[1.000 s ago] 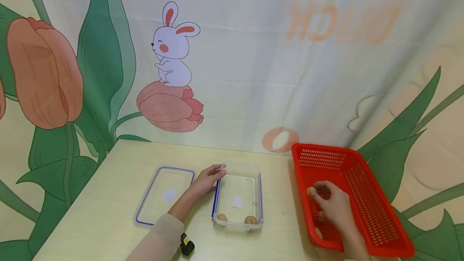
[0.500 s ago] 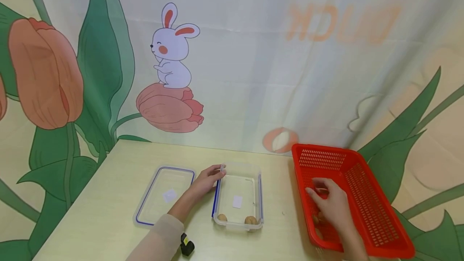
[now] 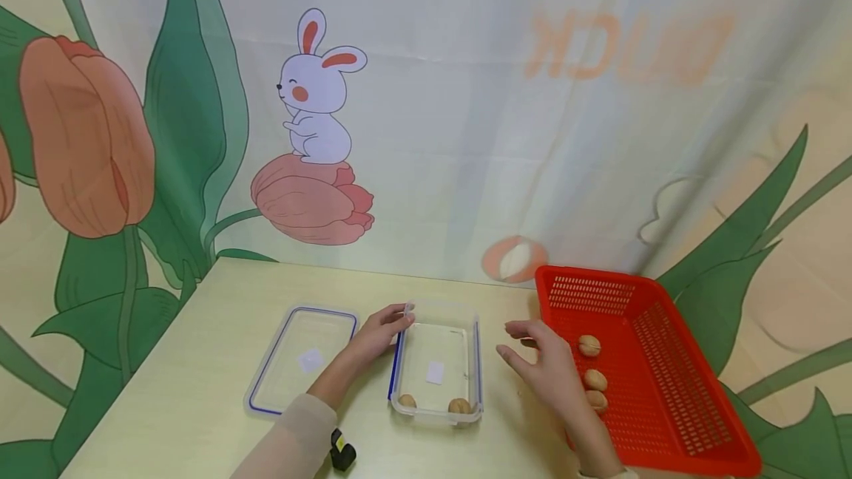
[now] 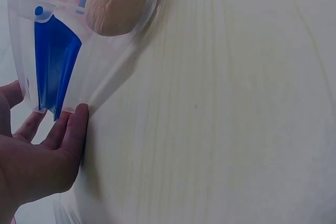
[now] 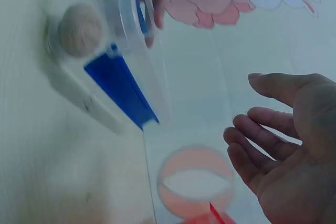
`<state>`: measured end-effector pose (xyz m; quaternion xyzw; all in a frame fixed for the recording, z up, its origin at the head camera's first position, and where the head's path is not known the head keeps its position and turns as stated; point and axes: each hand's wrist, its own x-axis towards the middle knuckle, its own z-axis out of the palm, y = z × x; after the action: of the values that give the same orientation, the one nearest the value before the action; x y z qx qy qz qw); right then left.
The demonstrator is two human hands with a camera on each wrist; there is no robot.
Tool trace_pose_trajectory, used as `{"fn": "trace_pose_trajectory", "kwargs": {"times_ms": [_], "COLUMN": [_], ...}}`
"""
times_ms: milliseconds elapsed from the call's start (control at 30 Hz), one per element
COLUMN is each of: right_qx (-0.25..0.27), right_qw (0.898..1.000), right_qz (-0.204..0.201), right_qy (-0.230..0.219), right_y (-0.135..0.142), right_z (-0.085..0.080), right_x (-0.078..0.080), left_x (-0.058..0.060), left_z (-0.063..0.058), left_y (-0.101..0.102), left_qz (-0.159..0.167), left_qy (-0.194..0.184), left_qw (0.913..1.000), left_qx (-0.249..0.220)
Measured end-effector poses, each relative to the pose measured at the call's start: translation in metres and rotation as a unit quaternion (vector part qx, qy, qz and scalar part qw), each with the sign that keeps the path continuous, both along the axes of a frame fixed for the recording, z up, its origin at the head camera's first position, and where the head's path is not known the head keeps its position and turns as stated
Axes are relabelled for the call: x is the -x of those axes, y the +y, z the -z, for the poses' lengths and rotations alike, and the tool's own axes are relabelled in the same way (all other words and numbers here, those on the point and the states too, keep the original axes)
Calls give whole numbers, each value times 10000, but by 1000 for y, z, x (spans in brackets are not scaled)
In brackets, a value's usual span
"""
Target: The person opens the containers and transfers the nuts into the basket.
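Observation:
A clear plastic food box (image 3: pixel 439 350) with blue side latches stands on the table. Two walnuts lie in its near corners, a left walnut (image 3: pixel 407 401) and a right walnut (image 3: pixel 459 406). My left hand (image 3: pixel 379 333) holds the box's left wall near the far corner, thumb at the rim and fingers outside by the blue latch (image 4: pixel 55 66). Between box and red basket (image 3: pixel 566 294), my right hand (image 3: pixel 549 369) hovers with fingers spread and nothing in them. Inside the basket are a far walnut (image 3: pixel 589 346), a middle walnut (image 3: pixel 595 380) and a near walnut (image 3: pixel 597 401).
The box's clear lid (image 3: pixel 330 338) with a blue seal lies left of it, partly behind my left forearm. A small black object (image 3: pixel 342 451) sits near the left sleeve. A printed curtain (image 3: pixel 433 131) hangs behind the table (image 3: pixel 200 361).
My right hand held a walnut over the basket, let it go there, then moved left out of the basket with nothing in it. The left hand and box stay in place.

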<state>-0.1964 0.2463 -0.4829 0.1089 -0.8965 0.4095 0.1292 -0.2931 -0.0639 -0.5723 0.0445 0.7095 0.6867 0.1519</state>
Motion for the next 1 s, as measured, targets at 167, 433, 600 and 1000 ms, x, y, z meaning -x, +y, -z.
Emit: {"fn": "trace_pose_trajectory", "kwargs": {"times_ms": [167,433,600,1000], "right_qx": [201,451,521,54], "right_qw": [9985,9929,9855,9740], "right_qz": [-455,-1074,-1571,-2089], "right_qy": [214,-229,-376,-878], "right_y": [-32,-76,-92,-113], "right_z": [12,31,44,58], "right_x": [2,1,2,1], "left_x": [1,0,0,-1], "left_z": [2,1,1,1], "left_y": [-1,-1,-1,0], "left_qz": [-2,-29,-51,-72], "left_qy": [-3,61,89,139], "left_qw": [10000,10000,9999,9999], "left_qx": [-3,29,26,43]}}
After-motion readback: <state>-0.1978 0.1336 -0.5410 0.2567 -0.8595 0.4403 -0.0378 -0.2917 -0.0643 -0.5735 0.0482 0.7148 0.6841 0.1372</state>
